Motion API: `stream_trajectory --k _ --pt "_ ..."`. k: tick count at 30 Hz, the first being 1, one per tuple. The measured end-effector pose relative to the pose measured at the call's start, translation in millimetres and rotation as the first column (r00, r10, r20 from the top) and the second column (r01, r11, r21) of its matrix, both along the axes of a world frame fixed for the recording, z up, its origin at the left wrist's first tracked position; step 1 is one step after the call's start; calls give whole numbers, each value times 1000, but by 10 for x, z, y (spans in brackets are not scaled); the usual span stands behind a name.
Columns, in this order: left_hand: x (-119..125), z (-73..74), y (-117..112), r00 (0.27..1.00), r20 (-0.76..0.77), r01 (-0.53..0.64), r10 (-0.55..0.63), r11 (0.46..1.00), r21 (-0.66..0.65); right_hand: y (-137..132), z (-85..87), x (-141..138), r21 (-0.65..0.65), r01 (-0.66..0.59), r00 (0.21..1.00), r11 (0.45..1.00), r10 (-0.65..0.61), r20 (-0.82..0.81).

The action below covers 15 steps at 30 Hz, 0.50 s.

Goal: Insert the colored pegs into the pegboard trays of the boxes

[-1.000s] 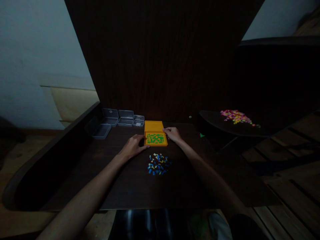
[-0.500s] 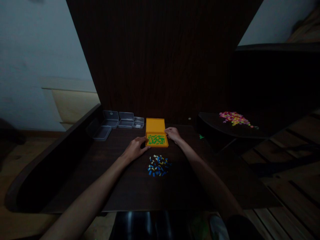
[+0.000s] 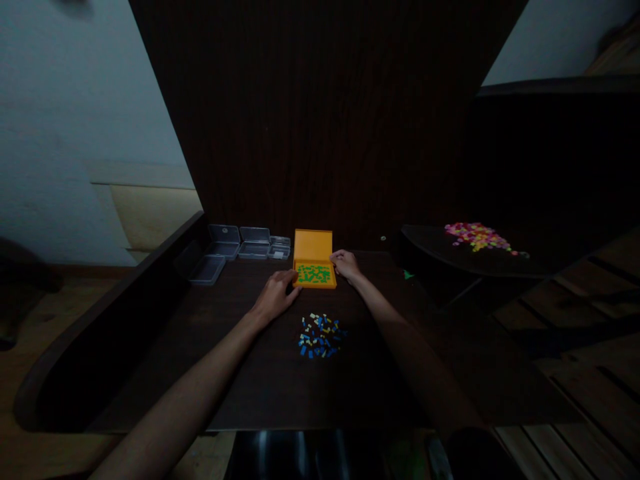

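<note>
An orange-yellow hinged box [image 3: 314,287] lies on the dark tabletop with its lid raised at the back. Small green pieces [image 3: 313,273] are spread over its floor. At the box's left wall is my left hand [image 3: 274,293], thumb by the front corner and fingers along the side. My right hand [image 3: 346,265] grips the right side near the hinge, its fingers curled. Nearer to me lies a loose pile of small blue, white and yellow pieces [image 3: 321,337], touched by neither hand.
Clear plastic cases [image 3: 255,249] stand with lids raised along the back left; another clear case [image 3: 207,269] lies in front of them. On a side ledge at right is a heap of pink and yellow bits [image 3: 479,237]. A green scrap [image 3: 408,274] lies right of my hand.
The yellow box has slid a little back, away from me and the loose pile, with both hands on it. Its lid looks slightly more upright. The view has shifted slightly.
</note>
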<state>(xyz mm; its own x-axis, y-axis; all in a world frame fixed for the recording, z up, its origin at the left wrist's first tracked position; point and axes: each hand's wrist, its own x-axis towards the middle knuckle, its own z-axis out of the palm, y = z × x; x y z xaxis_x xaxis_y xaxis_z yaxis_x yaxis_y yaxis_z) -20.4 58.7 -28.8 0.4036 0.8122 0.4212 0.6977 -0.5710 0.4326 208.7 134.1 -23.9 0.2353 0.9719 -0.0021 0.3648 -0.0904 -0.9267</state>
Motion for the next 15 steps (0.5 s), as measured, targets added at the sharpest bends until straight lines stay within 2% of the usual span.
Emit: stream_trajectory --k 9,15 --pt "29 -51 109 999 -18 -32 33 997 73 65 33 -21 10 33 999 999 -33 3" --pt "44 -75 197 999 -26 -42 45 994 104 -38 53 49 10 12 999 1000 -12 -45"
